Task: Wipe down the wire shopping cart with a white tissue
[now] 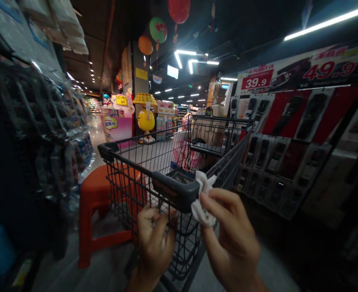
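A dark grey wire shopping cart (pixel 130 186) stands in front of me, one corner towards me. At that corner, my right hand (pixel 232 235) pinches a crumpled white tissue (pixel 203 202) between thumb and fingers. The tissue is beside the plastic corner bumper (pixel 175 190); whether it presses on it I cannot tell. Just below the bumper, my left hand (pixel 157 239) has its fingers curled round the wires of the cart's front. Its fingertips are partly hidden. Inside the cart, a dark item and something pinkish are seen through the mesh.
An orange plastic stool (pixel 90 202) stands against the cart's left side. Packaged goods hang on a rack (pixel 54 101) at the left. On the right is a display wall (pixel 285 121) of packaged shoes or similar items. Beyond the cart are a yellow figure (pixel 145 117) and a pink stand (pixel 118 123).
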`<state>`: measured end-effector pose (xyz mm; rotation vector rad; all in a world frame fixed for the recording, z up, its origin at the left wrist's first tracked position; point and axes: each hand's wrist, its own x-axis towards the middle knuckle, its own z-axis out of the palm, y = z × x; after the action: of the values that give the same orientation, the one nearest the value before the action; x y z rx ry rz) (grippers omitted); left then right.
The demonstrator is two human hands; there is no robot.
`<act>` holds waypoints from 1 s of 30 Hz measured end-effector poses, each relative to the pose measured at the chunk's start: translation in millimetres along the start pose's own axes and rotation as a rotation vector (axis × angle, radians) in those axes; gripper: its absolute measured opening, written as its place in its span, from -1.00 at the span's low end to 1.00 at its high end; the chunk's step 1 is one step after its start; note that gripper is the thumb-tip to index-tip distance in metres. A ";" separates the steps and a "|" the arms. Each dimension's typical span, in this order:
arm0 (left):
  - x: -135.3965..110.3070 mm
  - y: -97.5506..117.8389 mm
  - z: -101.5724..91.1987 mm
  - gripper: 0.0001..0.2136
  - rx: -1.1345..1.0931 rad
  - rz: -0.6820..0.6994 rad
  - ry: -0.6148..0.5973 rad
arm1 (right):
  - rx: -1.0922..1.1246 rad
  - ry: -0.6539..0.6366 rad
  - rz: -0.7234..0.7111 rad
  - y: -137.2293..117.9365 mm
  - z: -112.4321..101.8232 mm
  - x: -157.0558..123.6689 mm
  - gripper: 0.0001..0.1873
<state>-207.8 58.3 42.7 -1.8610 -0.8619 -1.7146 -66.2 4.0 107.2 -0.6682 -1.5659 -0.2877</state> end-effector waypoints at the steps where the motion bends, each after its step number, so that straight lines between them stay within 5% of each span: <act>1: 1.7 2.1 0.6 -0.79 0.006 0.003 0.014 | 0.009 -0.018 -0.027 -0.6 -0.9 -4.7 -0.52; 7: 11.0 18.1 11.0 -0.87 0.050 -0.025 0.168 | 0.071 -0.070 -0.005 23.9 -7.3 -33.5 -0.60; 12: 8.1 27.1 22.0 -0.89 0.073 -0.042 0.177 | 0.097 -0.073 -0.026 45.2 -18.2 -40.0 -0.60; 17: 8.6 45.3 34.3 -0.92 0.108 -0.045 0.205 | 0.146 -0.045 0.105 61.4 -38.8 -39.1 -0.70; 24: 0.8 110.0 65.6 -0.87 0.154 -0.097 0.139 | 0.029 0.047 0.198 93.3 -90.1 -47.7 -0.82; 30: -12.9 158.6 95.6 -0.84 0.144 0.035 -0.011 | 0.016 0.226 0.443 126.9 -135.7 -60.5 -0.76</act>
<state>-28.0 13.7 31.3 -1.7816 -0.9262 -1.5785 116.5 14.7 38.9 -0.9162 -1.1681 -0.0169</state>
